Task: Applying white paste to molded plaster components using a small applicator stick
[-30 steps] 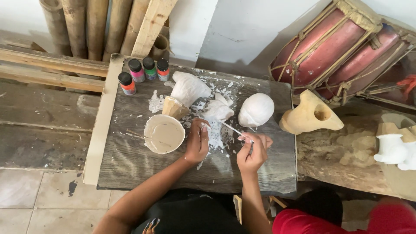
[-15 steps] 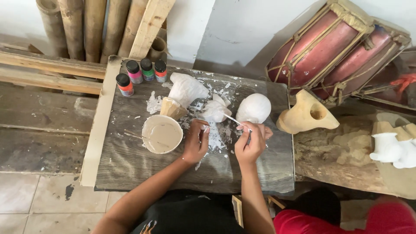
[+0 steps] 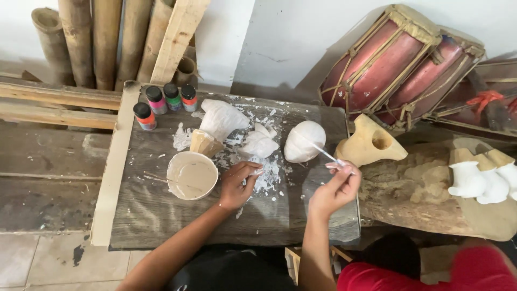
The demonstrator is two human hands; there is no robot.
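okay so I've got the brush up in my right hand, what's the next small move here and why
Probably lower the brush tip onto the white rounded piece. The right hand holds it raised, bristles pointing at that piece, while the left hand rests on the board beside the bowl of pale paint.

bare forearms, no sleeves, dark clothing at the lap

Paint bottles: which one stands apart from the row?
The orange-banded bottle, in front and left of the row of three: pink, green, red.
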